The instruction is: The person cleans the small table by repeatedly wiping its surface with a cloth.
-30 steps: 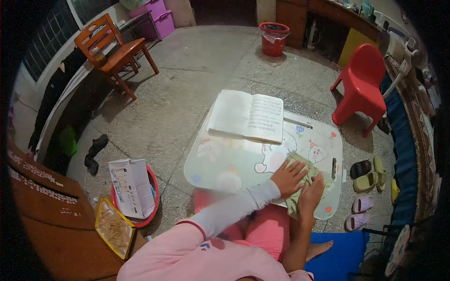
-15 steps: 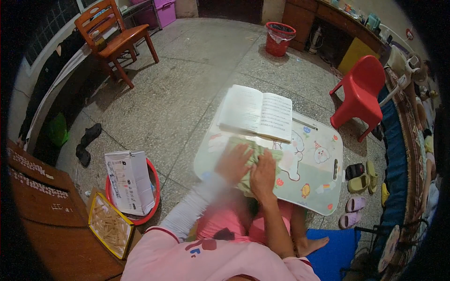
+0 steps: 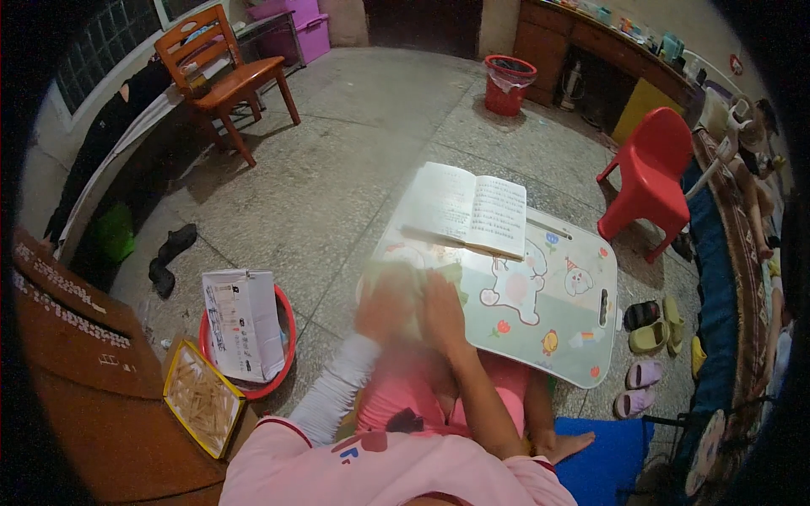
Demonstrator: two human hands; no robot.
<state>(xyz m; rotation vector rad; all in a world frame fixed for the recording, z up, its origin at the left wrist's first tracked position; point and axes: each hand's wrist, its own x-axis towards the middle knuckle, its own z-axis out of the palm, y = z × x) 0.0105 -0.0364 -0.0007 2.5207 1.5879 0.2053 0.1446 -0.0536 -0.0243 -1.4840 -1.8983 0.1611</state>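
Observation:
A pale green cloth [image 3: 449,271] lies on the left part of a low folding table [image 3: 557,350] with cartoon animals printed on its top. Most of it is covered by my hands. My right hand [image 3: 443,316] presses down on the cloth and grips it, fingers pointing away from me. Beside it my left hand [image 3: 386,305], at the end of a white sleeve, is smeared by motion, so its fingers cannot be made out. Just beyond the cloth, an open notebook [image 3: 498,207] with handwritten pages rests on the table's far edge.
On the left, a red basin [image 3: 288,337] holds a white carton [image 3: 240,325]; a yellow-edged box of thin sticks [image 3: 202,396] stands nearer. A red plastic chair [image 3: 650,177] and several slippers [image 3: 648,336] are on the right. Farther off are a wooden chair [image 3: 228,84] and a red bin [image 3: 510,88].
Both hands have slid left across the table, carrying the green cloth with them. More of the printed tabletop shows on the right. The notebook stays on the table.

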